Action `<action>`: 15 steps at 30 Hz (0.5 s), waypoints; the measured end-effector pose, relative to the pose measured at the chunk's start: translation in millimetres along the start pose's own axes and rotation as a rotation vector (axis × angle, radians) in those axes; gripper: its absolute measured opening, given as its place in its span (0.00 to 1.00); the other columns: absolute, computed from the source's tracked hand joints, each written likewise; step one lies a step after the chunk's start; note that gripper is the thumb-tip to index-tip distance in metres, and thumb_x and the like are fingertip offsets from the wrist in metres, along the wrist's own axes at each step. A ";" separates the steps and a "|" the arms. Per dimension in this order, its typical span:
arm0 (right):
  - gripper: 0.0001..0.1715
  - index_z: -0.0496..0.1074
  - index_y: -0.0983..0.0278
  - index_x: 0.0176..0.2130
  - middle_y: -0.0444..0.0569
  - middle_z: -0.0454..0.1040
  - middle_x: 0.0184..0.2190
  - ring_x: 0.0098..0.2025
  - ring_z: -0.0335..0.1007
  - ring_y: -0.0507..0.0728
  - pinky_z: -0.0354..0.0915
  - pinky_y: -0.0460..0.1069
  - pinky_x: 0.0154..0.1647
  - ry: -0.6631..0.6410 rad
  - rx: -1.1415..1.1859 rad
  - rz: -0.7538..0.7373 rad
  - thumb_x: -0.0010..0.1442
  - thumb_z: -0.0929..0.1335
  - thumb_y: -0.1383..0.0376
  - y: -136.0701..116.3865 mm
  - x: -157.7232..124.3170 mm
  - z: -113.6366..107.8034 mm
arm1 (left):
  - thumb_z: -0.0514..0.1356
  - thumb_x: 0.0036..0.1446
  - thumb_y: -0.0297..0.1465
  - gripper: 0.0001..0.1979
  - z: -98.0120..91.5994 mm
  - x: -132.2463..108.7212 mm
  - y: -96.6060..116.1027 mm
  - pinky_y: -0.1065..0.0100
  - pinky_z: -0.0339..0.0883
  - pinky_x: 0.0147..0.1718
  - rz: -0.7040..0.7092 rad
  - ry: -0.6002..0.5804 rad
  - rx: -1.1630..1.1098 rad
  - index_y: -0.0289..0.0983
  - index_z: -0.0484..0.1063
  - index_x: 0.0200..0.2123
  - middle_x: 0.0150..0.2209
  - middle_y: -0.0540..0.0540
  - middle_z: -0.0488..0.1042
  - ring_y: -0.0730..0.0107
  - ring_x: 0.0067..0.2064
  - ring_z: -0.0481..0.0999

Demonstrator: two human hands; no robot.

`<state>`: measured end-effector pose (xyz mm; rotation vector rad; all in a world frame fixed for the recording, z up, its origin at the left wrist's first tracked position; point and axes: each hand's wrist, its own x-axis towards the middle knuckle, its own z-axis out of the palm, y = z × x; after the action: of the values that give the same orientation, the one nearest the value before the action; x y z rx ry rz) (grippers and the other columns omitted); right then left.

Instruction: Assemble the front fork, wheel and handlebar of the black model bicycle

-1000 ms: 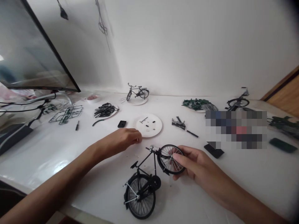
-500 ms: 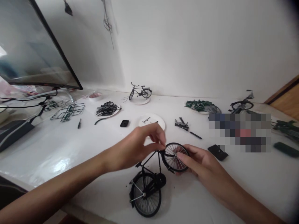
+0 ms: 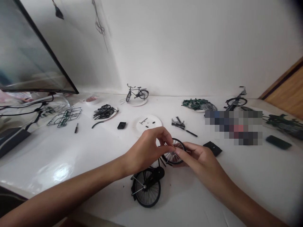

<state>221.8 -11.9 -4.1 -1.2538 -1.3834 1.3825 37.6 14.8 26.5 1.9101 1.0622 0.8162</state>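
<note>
A black model bicycle (image 3: pixel 153 174) lies tilted on the white table, its rear wheel (image 3: pixel 148 190) toward me and its front wheel (image 3: pixel 170 158) farther off, between my hands. My right hand (image 3: pixel 197 157) grips that front wheel from the right, thumb on the hub and fingers behind the spokes. Over the wheel, my left hand (image 3: pixel 157 143) is closed in a pinch at the hub, its fingertips meeting my right thumb. Whatever sits between those fingertips is too small to make out. My left hand hides part of the frame.
A finished-looking model bicycle (image 3: pixel 137 92) stands on a plate at the back, another (image 3: pixel 236 100) at the right. Around lie a plate with small parts (image 3: pixel 157 121), dark parts (image 3: pixel 104 112), green parts (image 3: pixel 199 104), grey pieces (image 3: pixel 178 123), a screwdriver (image 3: pixel 76 128) and a monitor (image 3: pixel 30 53).
My left hand has moved its pinch from the wheel's upper left rim to the hub, beside my right thumb. The right hand keeps its hold. The whole view has shifted slightly.
</note>
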 end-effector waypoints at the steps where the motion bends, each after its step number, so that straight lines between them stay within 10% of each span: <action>1: 0.14 0.79 0.62 0.38 0.47 0.76 0.33 0.35 0.72 0.55 0.75 0.51 0.38 0.006 -0.013 -0.012 0.59 0.71 0.55 0.1 0.2 -0.6 | 0.64 0.57 0.29 0.04 0.6 1.2 0.7 0.69 0.69 0.34 -0.006 -0.004 0.023 0.37 0.71 0.34 0.33 0.49 0.77 0.72 0.35 0.74; 15: 0.10 0.75 0.62 0.32 0.45 0.72 0.27 0.32 0.70 0.54 0.72 0.47 0.34 0.042 -0.136 -0.058 0.59 0.70 0.58 -3.4 -5.2 -1.7 | 0.66 0.53 0.30 0.05 -3.8 15.2 -6.1 0.69 0.66 0.31 -0.032 -0.117 0.009 0.36 0.73 0.33 0.32 0.49 0.77 0.73 0.33 0.72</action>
<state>224.2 -16.3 0.0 -1.3117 -1.4933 1.2330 38.9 31.6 25.5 1.9189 1.0243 0.6744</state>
